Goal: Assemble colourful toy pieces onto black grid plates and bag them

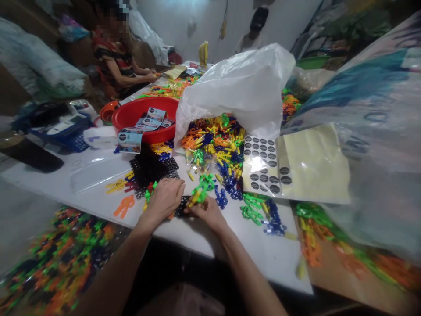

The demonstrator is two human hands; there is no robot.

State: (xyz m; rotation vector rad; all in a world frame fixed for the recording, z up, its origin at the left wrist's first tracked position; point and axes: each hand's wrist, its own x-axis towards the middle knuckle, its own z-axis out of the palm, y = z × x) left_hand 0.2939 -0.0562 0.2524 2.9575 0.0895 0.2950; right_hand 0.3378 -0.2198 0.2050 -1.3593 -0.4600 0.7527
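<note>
My left hand (167, 196) is closed, its fingers curled down at a black perforated plastic card (181, 207) lying between my hands. Red and green clip-like pieces show at its left side. My right hand (208, 211) is closed around a small bunch of green and yellow plastic clips (203, 188), its thumb side by the same card. How far the fingers wrap under the card is hidden. Behind my left hand lies a pile of black perforated cards (149, 166). An orange clip (125, 205) rests to the left, and green clips (251, 208) lie to the right.
A large clear bag (243, 83) spills a multicoloured clip heap (213, 140). Sticker sheets (261, 164) lie right of it. At the left stand a red basin (144, 107) with printed cards and a blue basket (70, 134). Two people sit farther back. More clips (62, 259) lie below left.
</note>
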